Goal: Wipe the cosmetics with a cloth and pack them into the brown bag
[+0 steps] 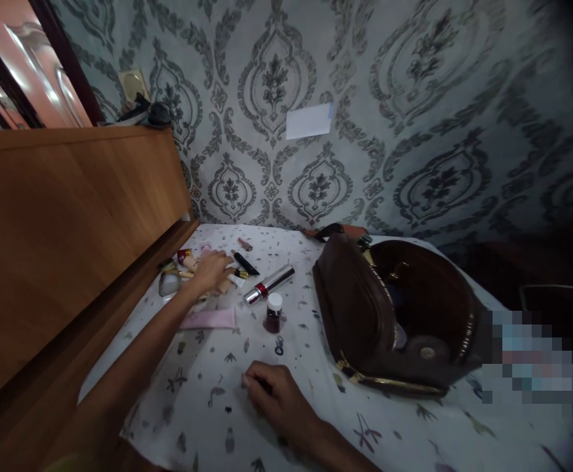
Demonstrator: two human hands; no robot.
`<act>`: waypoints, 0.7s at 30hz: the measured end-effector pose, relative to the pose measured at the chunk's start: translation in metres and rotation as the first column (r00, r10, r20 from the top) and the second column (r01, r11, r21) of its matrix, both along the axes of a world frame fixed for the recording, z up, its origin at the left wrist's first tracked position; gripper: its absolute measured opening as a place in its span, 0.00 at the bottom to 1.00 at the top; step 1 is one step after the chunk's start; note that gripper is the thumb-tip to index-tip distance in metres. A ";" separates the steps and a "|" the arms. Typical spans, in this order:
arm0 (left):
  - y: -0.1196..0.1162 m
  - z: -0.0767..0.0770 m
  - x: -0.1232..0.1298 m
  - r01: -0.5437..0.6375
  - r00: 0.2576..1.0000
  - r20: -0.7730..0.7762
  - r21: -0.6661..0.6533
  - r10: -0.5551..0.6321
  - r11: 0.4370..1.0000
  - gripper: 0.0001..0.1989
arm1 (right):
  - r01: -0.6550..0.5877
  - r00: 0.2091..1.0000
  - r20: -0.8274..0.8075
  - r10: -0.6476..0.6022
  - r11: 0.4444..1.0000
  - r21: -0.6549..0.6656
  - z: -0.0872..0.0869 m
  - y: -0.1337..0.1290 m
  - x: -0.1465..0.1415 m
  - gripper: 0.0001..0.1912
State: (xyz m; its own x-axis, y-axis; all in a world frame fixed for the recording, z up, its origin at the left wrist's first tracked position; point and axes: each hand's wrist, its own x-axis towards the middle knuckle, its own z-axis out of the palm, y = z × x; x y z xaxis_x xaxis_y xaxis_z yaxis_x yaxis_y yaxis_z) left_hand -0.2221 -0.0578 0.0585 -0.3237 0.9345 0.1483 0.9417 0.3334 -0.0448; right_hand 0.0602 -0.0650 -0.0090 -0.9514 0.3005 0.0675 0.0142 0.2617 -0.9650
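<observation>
My left hand [212, 270] reaches over a pile of cosmetics on the patterned white cloth [202, 387]. Its fingers look stretched out, and it partly covers what lies below. A pink tube [210, 318] lies on the near side of the pile. Just right of that hand are a black tube [246, 263] and a long silver tube with a red band [277, 278]. A small dark jar with a white lid [273, 314] stands upright. Nearer to me, my right hand [279, 396] rests on the cloth, fingers curled in, with nothing visible in it.
A brown handbag [353, 308] lies unzipped on the right, its inside dark. On the left, a wooden panel [80, 196] borders the cloth. A wallpapered wall [276, 177] rises behind. Further right, part of the picture is pixelated.
</observation>
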 end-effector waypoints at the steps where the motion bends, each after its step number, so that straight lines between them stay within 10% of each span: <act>1: 0.007 -0.004 0.006 0.022 1.000 -0.003 -0.012 -0.022 1.000 0.11 | 0.002 1.000 0.000 -0.002 1.000 0.001 0.000 0.000 0.000 0.17; 14: 0.017 -0.027 0.021 0.010 0.991 0.126 0.200 -0.035 0.980 0.07 | -0.001 1.000 -0.031 0.002 1.000 0.024 0.005 0.000 0.002 0.16; 21: -0.025 -0.006 0.022 -0.218 0.914 0.404 0.555 -0.031 0.803 0.09 | 0.019 1.000 -0.015 -0.021 0.995 -0.097 0.001 0.000 0.001 0.19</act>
State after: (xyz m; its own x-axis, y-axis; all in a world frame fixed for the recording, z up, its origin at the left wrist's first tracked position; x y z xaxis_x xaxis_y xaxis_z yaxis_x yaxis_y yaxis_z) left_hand -0.1999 -0.0825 0.0524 -0.5505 0.6721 0.4953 0.8034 0.2652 0.5331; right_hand 0.0617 -0.0646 -0.0080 -0.9442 0.3251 0.0522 0.0028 0.1664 -0.9860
